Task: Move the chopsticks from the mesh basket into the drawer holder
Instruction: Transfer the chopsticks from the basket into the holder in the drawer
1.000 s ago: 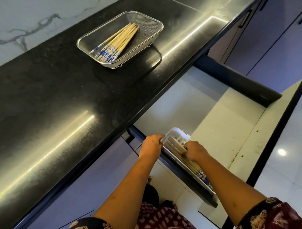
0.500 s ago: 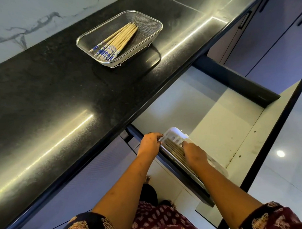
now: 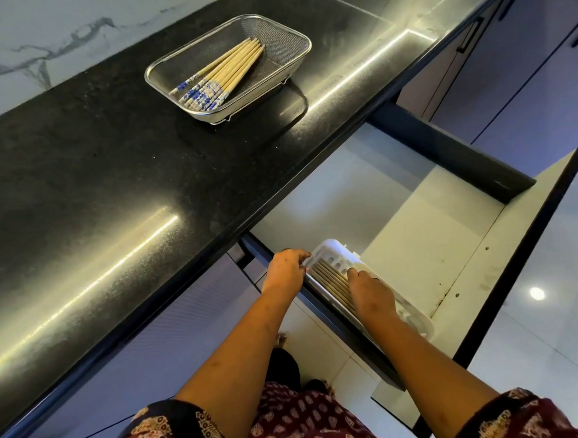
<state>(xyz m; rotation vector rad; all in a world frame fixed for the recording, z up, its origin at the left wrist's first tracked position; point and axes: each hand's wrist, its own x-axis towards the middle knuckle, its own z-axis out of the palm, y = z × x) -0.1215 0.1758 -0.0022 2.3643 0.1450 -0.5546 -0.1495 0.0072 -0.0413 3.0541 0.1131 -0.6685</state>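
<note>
A steel mesh basket (image 3: 289, 33) stands on the black counter and holds several wooden chopsticks (image 3: 233, 65) with blue-patterned ends. In the open drawer (image 3: 395, 215) lies a white slotted holder (image 3: 334, 251) against the near left side, with several chopsticks (image 3: 329, 278) lying lengthwise in it. My left hand (image 3: 286, 271) grips the holder's left rim near its far corner. My right hand (image 3: 372, 296) lies flat on the chopsticks in the holder, fingers pointing away from me. It hides their near ends.
The black counter (image 3: 116, 179) runs diagonally, its edge overhanging the drawer's back. The drawer's dark front panel (image 3: 519, 273) juts out to the right. Cabinet doors with dark handles (image 3: 471, 35) stand at the upper right. A glossy tiled floor (image 3: 546, 308) lies below.
My right hand has uncurled and now lies flatter on the chopsticks in the holder, covering their blue ends. My left hand has stayed on the holder's rim.
</note>
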